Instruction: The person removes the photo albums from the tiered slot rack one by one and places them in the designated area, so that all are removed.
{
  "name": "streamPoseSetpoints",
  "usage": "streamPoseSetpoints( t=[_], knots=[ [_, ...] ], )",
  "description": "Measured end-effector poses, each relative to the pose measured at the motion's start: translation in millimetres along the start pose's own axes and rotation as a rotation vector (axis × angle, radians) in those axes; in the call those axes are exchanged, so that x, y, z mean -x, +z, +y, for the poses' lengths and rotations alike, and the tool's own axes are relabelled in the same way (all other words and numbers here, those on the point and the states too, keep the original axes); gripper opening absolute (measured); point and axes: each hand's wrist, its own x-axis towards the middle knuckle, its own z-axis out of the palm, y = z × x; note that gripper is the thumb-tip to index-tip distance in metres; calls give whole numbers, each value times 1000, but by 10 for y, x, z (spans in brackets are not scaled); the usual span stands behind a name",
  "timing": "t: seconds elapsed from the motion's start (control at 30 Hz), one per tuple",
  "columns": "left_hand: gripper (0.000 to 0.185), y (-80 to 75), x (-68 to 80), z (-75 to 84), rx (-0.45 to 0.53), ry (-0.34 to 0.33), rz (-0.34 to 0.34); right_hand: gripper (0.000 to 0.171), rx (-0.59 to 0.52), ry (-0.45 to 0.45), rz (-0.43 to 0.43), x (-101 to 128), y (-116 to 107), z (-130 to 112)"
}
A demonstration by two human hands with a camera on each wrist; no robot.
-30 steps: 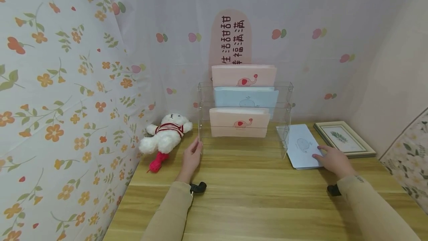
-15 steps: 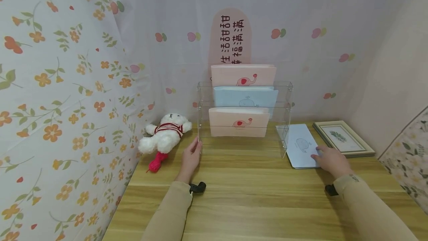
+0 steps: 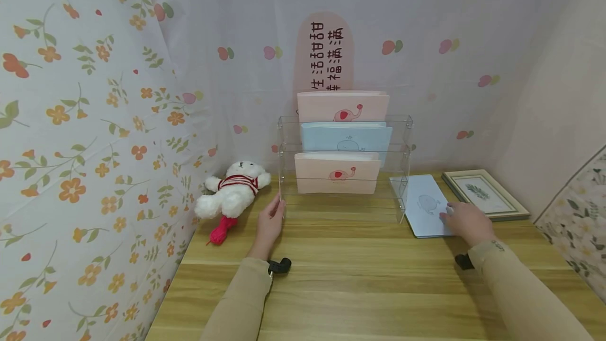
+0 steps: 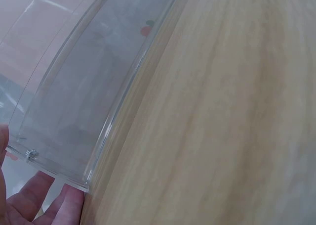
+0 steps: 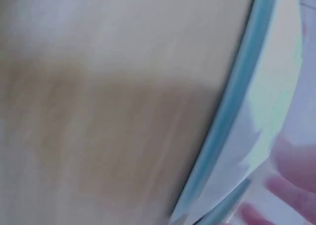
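My left hand (image 3: 271, 228) holds the left side panel of a clear acrylic rack (image 3: 390, 203), fingers along its outer face and thumb near the front edge. In the left wrist view the fingertips (image 4: 73, 200) meet the panel's lower corner. The rack's tiers hold a pink booklet (image 3: 326, 107), a light blue booklet (image 3: 319, 137) and another pink booklet (image 3: 312, 175). To the right, my right hand (image 3: 471, 222) grips the right edge of a whale-print light blue booklet (image 3: 421, 199) on the table; some fingers are hidden. Another blue edge (image 5: 227, 205) shows behind it in the right wrist view.
A white plush toy (image 3: 236, 201) in a striped top lies left of the rack, with a bright pink item (image 3: 222, 230) by it. A picture frame (image 3: 473, 209) lies flat beyond my right hand. Patterned curtains enclose the wooden table (image 3: 355, 283).
My right hand has slid a little left over the edge of the light blue booklet. The left hand stays at the rack's side. The head view has shifted slightly.
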Motion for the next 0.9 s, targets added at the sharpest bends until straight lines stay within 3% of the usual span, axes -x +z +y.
streamPoseSetpoints(
  t=[0.17, 0.27, 0.37, 0.47, 0.63, 0.9],
  knots=[
    [47, -6, 8, 1, -6, -3, -11, 42, -202, -36, 417, -20, -80, -356],
    [48, -3, 0, -7, -1, -9, -17, 37, -314, -113, 572, -64, -180, -661],
    [48, 1, -9, -15, 5, -15, -16, 38, -382, -203, 566, -114, -293, -967],
    [48, -5, -13, -18, 16, -19, -13, 48, -422, -264, 472, -169, -366, -1225],
    [48, -6, -8, -32, 19, -29, -22, 67, -460, -280, 346, -259, -397, -1529],
    [47, -22, -4, 3, 4, -31, -22, 73, -495, -326, 295, -374, -427, -1859]
  ],
)
